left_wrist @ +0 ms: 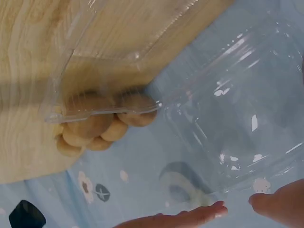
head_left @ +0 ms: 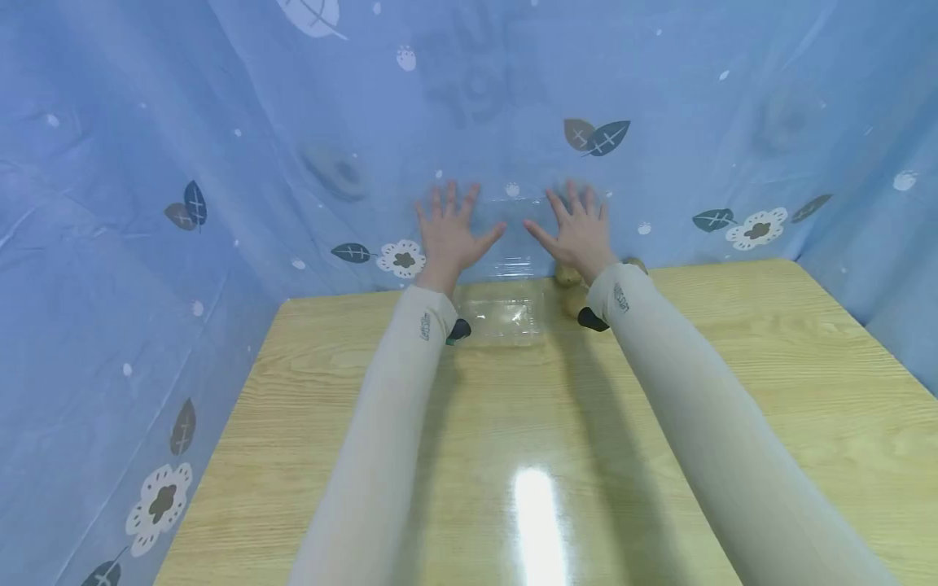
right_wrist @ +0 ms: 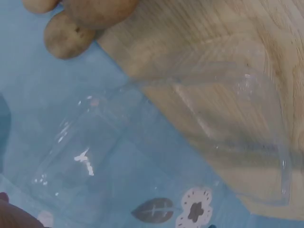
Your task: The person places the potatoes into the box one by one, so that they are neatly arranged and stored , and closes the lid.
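A blue cloth printed with leaves and flowers is hanging as a backdrop behind and beside a pale wooden table, whose glossy top is catching a bright glare.

At the table's far edge a clear plastic clamshell box is lying open. Its tray is resting on the wood, and its lid is standing up against the cloth, directly between the two hands.

Both arms, in light sleeves, are reaching forward side by side. The left hand is spreading its fingers flat and holding nothing; its fingertips are showing just at the lid's edge in the left wrist view, though contact cannot be told. The right hand is likewise splayed and empty, just right of the lid. Each hand is sitting about equally near the lid.

A small heap of potatoes is lying just right of the tray, at the table's back edge, below the right hand.
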`<state>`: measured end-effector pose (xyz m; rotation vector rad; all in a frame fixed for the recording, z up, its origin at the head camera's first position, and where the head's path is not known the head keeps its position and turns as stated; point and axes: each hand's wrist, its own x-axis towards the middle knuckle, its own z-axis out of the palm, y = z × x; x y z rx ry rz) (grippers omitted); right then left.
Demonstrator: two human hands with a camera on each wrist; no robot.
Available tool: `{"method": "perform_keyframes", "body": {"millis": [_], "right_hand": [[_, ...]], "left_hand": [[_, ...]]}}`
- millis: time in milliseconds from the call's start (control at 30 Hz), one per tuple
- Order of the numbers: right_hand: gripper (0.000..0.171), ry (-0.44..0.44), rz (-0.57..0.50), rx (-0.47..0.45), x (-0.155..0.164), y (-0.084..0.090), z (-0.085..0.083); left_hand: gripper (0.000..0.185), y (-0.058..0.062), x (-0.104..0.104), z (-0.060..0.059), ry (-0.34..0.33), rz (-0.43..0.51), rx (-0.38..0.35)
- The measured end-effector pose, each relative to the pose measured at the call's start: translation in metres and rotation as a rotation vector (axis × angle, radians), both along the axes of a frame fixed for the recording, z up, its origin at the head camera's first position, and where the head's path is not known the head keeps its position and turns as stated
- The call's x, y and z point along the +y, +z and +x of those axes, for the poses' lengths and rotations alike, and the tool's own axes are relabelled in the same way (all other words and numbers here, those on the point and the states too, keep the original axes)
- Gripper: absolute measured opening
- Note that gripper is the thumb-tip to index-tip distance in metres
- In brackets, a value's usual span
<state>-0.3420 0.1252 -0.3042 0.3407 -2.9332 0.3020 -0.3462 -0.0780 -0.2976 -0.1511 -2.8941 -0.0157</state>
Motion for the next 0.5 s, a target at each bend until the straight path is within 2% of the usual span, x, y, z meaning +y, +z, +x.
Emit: {"method": "perform_keyframes", "body": {"millis": [167,333,400,500], "right_hand": [[0.078,0.008,0.001,0.024,0.000,-0.012,-0.007],[0.074,0.045,-0.056,0.023,0.001,-0.024,-0.007],[0.070,0.069,-0.101,0.026,0.004,-0.030,-0.006],[0.066,0.090,-0.141,0.020,0.009,-0.041,-0.003]], "left_hand": [[0.081,-0.008,-0.003,-0.002,-0.025,0.032,0.040],[0.072,-0.017,-0.011,0.002,-0.065,0.097,0.153],[0.066,-0.024,-0.017,0.005,-0.072,0.145,0.196],[0.058,-0.037,-0.026,0.010,-0.068,0.254,0.213]]}}
